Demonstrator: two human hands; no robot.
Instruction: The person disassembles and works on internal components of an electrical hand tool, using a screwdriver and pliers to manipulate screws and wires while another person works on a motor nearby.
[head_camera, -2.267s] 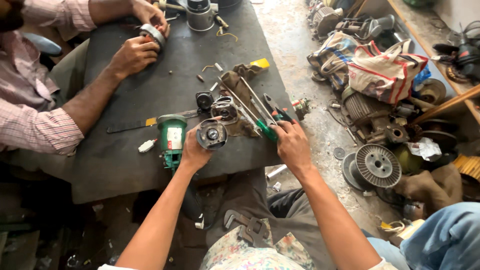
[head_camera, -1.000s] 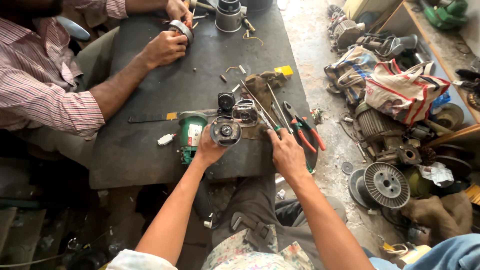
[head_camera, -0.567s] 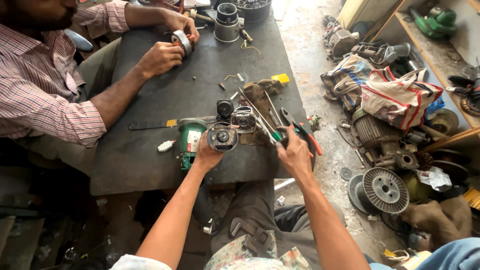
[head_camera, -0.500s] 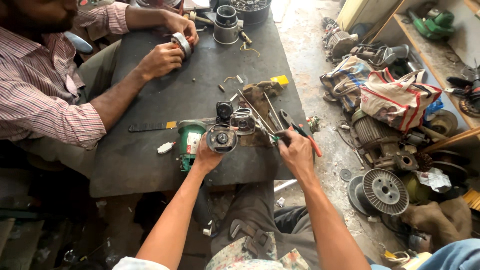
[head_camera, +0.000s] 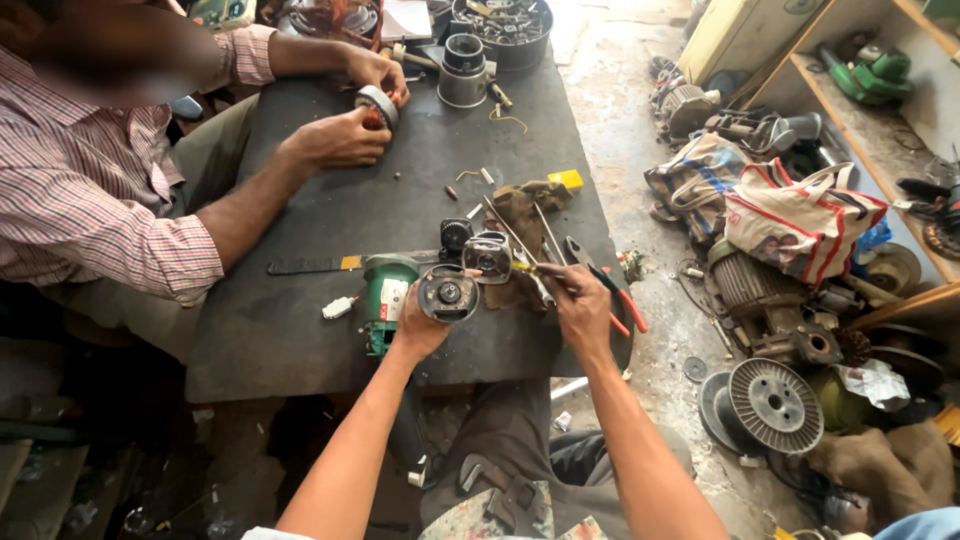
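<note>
- The left hand (head_camera: 420, 325), just below frame centre, is closed around a round grey gear housing (head_camera: 448, 293), holding it up just above the near edge of the dark table (head_camera: 300, 330).
- The right hand (head_camera: 580, 305), right of centre, pinches a thin screwdriver (head_camera: 527, 268) whose tip points left at a second metal housing (head_camera: 487, 256); red-handled pliers (head_camera: 610, 295) lie just beside it, near the table's right edge.
- A green tool body (head_camera: 385, 300) lies left of the held housing; bare tabletop spreads further left.
- At upper left, a co-worker's hands (head_camera: 345, 140) grip a round part (head_camera: 378, 103).
- Clutter fills the floor at right.
</note>
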